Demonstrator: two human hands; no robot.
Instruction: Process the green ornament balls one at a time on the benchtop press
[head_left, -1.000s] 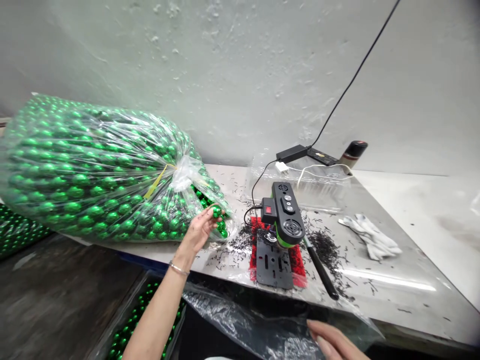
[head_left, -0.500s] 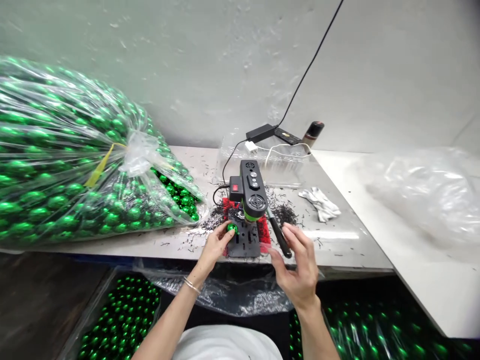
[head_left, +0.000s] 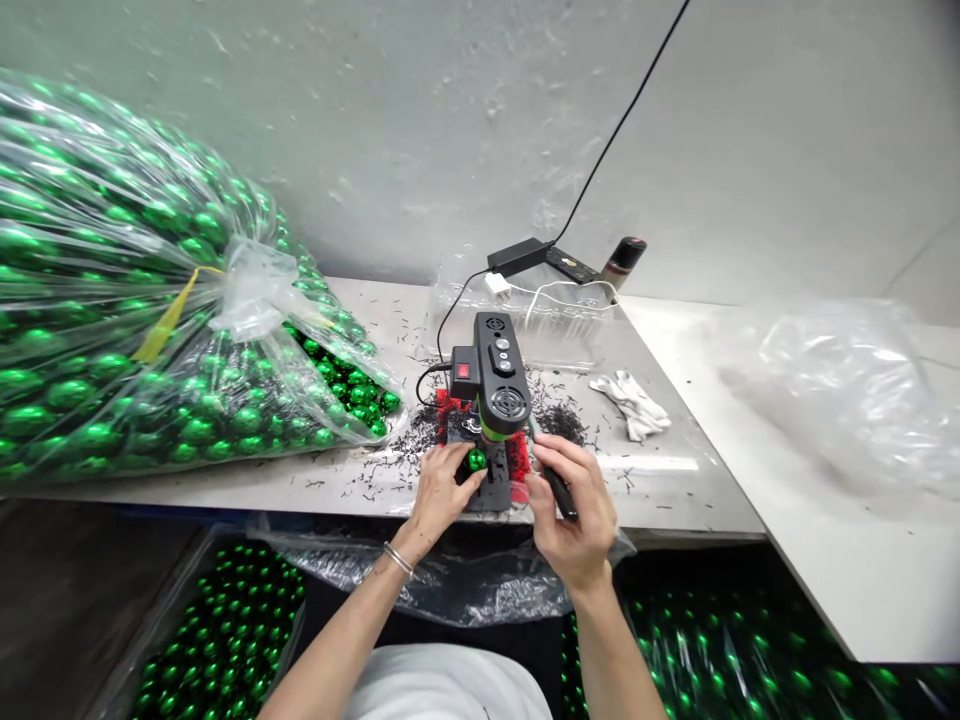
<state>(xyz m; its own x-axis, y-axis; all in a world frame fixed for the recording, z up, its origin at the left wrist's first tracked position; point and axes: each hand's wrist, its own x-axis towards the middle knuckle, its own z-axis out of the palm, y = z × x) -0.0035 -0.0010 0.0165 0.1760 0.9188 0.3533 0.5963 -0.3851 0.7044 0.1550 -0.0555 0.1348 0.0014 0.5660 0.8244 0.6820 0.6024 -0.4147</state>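
A shiny green ball (head_left: 477, 459) is held between the thumb and fingers of my left hand (head_left: 444, 488), just under the head of a black drill press (head_left: 504, 372). The ball is over the black slotted base plate (head_left: 491, 492), which sits on a red piece (head_left: 519, 465). My right hand (head_left: 574, 508) is closed round the black lever handle (head_left: 559, 492) at the machine's right side. Small black bits (head_left: 562, 422) lie around the base.
A large clear bag of green balls (head_left: 112, 400) fills the left. White gloves (head_left: 634, 403), a clear plastic tray (head_left: 480, 325), a power adapter (head_left: 517, 257) and a dark-capped bottle (head_left: 624, 262) sit behind and right. Crumpled plastic (head_left: 847, 380) lies far right.
My left hand has moved right with the ball, bringing it beneath the machine's head. My right hand has closed on the lever handle. The whole view has shifted slightly.
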